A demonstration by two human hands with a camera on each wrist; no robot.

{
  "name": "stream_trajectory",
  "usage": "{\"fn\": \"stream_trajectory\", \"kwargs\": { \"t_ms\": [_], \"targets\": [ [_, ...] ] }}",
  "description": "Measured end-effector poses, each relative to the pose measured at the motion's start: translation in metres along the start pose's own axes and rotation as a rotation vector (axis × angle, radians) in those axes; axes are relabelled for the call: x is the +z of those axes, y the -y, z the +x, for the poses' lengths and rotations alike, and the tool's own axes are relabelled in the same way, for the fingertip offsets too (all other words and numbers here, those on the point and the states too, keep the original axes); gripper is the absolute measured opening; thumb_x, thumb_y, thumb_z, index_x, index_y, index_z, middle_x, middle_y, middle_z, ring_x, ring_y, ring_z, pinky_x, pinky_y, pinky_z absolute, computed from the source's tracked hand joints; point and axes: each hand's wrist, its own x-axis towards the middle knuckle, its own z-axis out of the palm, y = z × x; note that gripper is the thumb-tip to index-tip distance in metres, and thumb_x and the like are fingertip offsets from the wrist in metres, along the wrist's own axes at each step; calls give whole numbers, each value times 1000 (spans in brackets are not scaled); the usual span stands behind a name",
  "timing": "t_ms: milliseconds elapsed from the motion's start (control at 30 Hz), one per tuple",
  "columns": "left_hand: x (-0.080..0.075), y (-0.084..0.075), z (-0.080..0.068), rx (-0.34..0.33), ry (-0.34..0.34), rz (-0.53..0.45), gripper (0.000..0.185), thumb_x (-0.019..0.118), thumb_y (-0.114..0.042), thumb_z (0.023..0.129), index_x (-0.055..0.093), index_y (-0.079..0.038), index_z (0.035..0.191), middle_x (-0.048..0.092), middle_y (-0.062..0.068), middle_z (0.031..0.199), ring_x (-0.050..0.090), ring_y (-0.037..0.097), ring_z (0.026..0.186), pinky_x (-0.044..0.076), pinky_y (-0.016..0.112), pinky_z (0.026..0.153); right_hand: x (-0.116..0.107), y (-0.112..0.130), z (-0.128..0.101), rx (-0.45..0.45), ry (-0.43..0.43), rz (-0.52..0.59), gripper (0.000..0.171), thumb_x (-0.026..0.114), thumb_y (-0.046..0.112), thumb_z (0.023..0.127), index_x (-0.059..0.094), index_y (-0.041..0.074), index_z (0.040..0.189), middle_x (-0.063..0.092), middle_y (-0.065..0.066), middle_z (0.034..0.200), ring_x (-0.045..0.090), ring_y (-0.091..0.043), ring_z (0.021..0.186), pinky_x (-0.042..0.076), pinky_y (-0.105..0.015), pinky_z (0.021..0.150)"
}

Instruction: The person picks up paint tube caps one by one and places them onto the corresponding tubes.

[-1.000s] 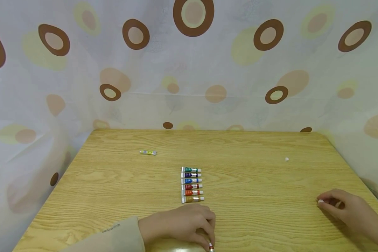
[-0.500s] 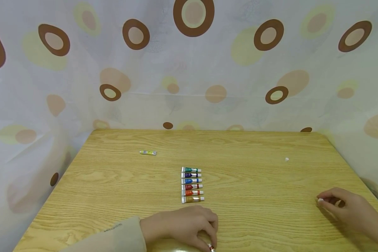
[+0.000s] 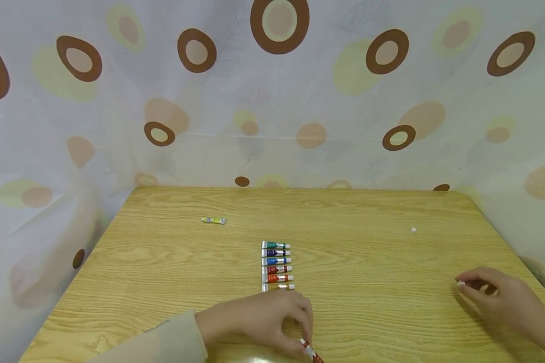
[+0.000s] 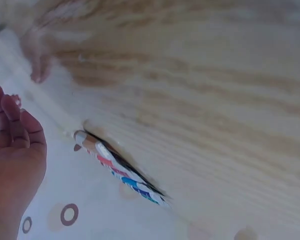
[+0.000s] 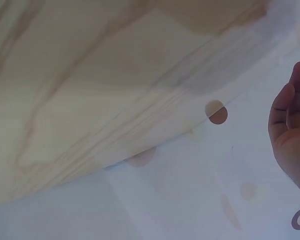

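Observation:
At the near edge in the head view, my left hand pinches a paint tube between thumb and fingers. The tube has a reddish-brown label and slants down to the right; its lower end is cut off. My right hand, far to the right, pinches a small white piece, mostly covered by the fingertips. Beyond my left hand lies a stacked row of several paint tubes, among them a green tube, a blue tube and an ochre tube that the hand partly covers.
A yellow paint tube lies apart at the back left of the wooden table. At the back right is another small white piece. A patterned cloth hangs behind the table and along both sides.
The tube in my left hand has come up and tilted, so more of its label shows. My left hand now overlaps the ochre tube. The right hand has risen slightly with its white piece.

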Motion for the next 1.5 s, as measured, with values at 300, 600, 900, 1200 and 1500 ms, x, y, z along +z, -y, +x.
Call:
{"fn": "stream_trajectory", "kwargs": {
  "t_ms": [300, 600, 900, 1200, 1500],
  "targets": [
    [-18, 2, -2, -18, -131, -187, 5, 78, -18, 93, 75, -16, 96, 71, -5, 101, 60, 5, 93, 53, 15, 86, -3, 2, 8, 17, -10, -27, 9, 79, 11, 89, 76, 11, 98, 68, 25, 82, 50, 18, 72, 46, -16, 57],
    [-26, 6, -7, -95, -244, -350, 8, 76, -13, 93, 75, -17, 99, 75, -2, 103, 66, 6, 98, 58, 28, 94, 3, 14, 13, -35, -78, 12, 10, 79, 6, 88, 77, 12, 96, 66, 32, 82, 52, 17, 71, 42, -10, 57],
    [-27, 11, -12, -234, -323, -390, 10, 70, -17, 98, 76, -18, 106, 79, -4, 104, 69, 0, 104, 57, 31, 101, 10, 35, 26, -108, -137, 52, 15, 78, 5, 88, 77, 13, 100, 69, 22, 84, 53, 15, 74, 40, -11, 56],
    [-27, 12, -11, -282, -435, -460, 35, 57, -7, 105, 62, -1, 139, 69, 12, 113, 75, 17, 101, 61, 23, 84, 13, 52, 32, -105, -151, 136, 18, 75, 3, 91, 76, 12, 106, 65, 24, 87, 55, 14, 76, 42, -12, 56],
    [-28, 12, -10, -275, -494, -283, 44, 55, -8, 106, 52, 1, 148, 68, 15, 117, 72, 19, 97, 60, 24, 76, 18, 79, 39, -143, -147, 178, 20, 76, 3, 90, 77, 14, 107, 67, 17, 87, 57, 11, 77, 44, -11, 58]
  ]
}}
